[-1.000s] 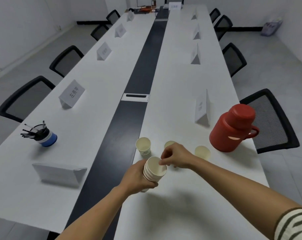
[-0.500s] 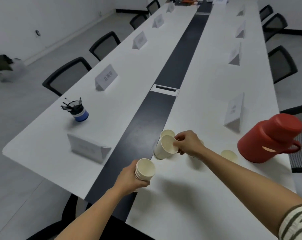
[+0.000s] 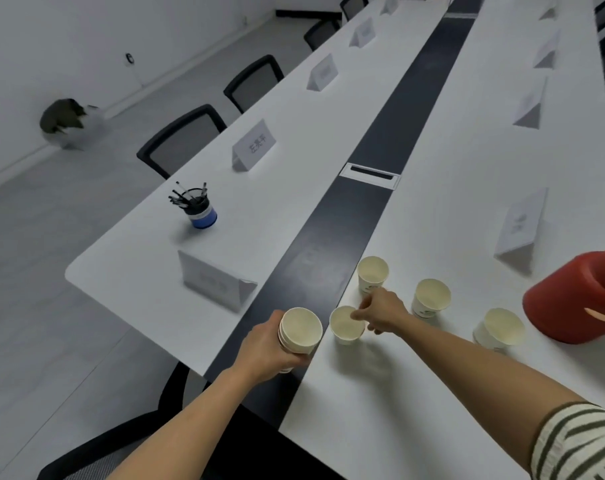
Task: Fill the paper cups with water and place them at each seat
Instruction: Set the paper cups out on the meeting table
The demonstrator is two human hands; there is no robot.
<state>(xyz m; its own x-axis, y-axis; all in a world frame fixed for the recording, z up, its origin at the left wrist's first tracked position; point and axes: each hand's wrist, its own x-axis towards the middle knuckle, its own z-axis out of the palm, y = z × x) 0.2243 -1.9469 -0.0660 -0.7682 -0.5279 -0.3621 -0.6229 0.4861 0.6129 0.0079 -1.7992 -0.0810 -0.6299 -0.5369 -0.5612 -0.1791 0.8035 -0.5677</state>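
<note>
Left hand [image 3: 269, 344]: grip closed around a stack of paper cups [image 3: 300, 330], above the tabletop's [image 3: 380, 403] dark centre strip.
Right hand [image 3: 382, 311]: fingers pinch the rim of one cup [image 3: 346, 325] standing on the tabletop.
Other cups: three stand upright nearby (green print unreadable).
Red flask [image 3: 578, 299]: right edge.
Name cards [image 3: 254, 144]: writing too blurred to read.

Two bare forearms reached forward from the near edge. The left hand [image 3: 264, 344] was curled around a stack of paper cups [image 3: 299, 330], its grip wrapped about the side. The right arm, with a striped sleeve [image 3: 581, 445] at the near right, extended farther; the right hand [image 3: 380, 311] pinched the rim of a single cup [image 3: 346, 325] with its fingertips [image 3: 358, 314].
</note>
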